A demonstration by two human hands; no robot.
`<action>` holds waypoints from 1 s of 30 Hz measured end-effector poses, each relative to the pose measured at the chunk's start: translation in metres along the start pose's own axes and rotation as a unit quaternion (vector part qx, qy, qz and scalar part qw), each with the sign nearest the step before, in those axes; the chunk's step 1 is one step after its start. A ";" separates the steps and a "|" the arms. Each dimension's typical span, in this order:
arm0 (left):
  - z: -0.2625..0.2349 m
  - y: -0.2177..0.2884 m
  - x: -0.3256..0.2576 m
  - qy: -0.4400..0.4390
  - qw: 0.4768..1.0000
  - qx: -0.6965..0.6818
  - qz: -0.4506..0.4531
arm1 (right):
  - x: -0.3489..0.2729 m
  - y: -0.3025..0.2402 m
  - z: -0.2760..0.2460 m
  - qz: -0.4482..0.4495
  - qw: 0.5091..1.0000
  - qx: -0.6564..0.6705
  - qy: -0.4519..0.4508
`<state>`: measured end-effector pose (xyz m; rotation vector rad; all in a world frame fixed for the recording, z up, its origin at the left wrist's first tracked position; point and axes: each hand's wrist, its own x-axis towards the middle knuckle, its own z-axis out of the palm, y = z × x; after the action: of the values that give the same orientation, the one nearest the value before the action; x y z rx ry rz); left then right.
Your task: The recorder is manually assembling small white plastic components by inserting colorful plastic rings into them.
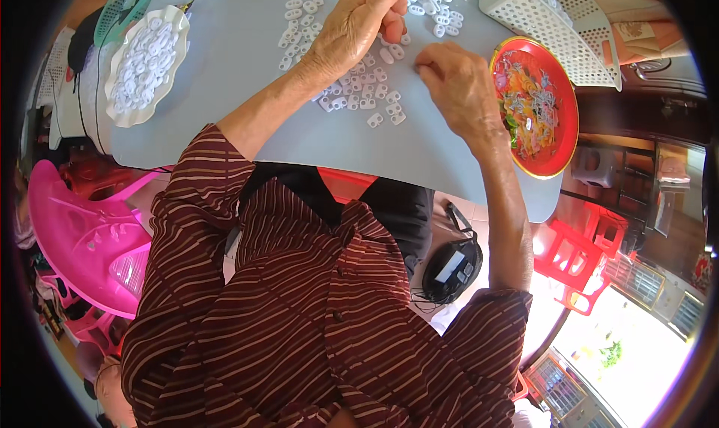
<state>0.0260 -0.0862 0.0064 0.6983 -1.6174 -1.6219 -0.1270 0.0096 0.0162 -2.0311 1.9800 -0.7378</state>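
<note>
Small white oval plastic pieces with two holes lie spread on the grey-blue table, in loose rows under and around my left forearm. My left hand is held over the far part of them, its fingers curled in and closed; whatever they hold is hidden. To the right of the pieces, my right hand hangs over the table with thumb and fingers bent together. Nothing I can name shows in its grip. Just right of that hand stands a red round tray with small colourful and whitish bits in it.
A scalloped white dish heaped with white pieces stands at the left, a green mesh basket behind it. A white perforated basket is at the far right. A pink chair stands left, red stools right. A black bag lies below the table.
</note>
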 end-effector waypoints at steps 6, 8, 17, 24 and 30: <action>0.001 0.001 0.000 0.007 0.999 0.022 -0.028 | -0.004 -0.018 0.008 -0.053 0.993 0.107 -0.007; 0.002 0.003 0.000 0.009 0.999 0.045 -0.009 | -0.002 -0.020 0.016 -0.058 0.995 0.085 -0.010; 0.002 0.003 0.001 0.015 0.995 0.089 0.029 | 0.012 -0.034 0.019 -0.014 0.995 0.010 -0.103; 0.001 0.005 0.001 0.013 0.997 0.068 0.039 | 0.013 -0.035 0.012 0.022 0.986 0.087 -0.138; 0.001 0.004 0.001 -0.004 0.987 0.124 0.098 | 0.014 -0.036 0.019 -0.011 0.991 0.016 -0.134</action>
<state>0.0252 -0.0860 0.0105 0.6343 -1.8511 -1.2977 -0.0867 -0.0050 0.0196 -2.0163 1.7864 -0.4680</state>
